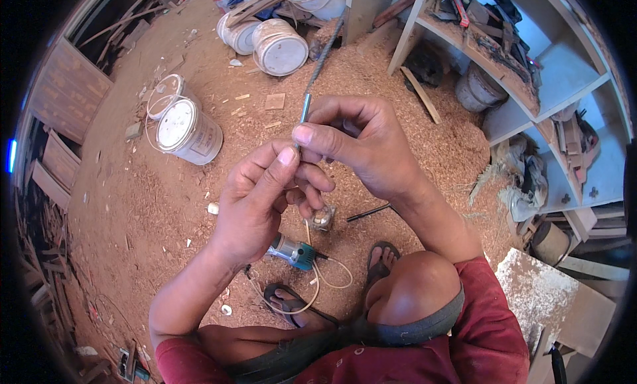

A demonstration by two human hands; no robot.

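Right, the slim metal rod (pixel 305 108) sits out front between my two hands, slanting away: my right hand (pixel 361 142) pinches it, thumb over fingers, and my left hand (pixel 252 195) grips its near end. Below, a teal power tool (pixel 294 252) lies on the shavings-strewn floor (pixel 152 231), a bucket (pixel 199 142) standing off left.

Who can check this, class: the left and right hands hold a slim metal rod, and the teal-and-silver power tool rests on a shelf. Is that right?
Not quite: the power tool lies on the sawdust-strewn floor, as the head view shows. The left hand and right hand do hold the slim metal rod.
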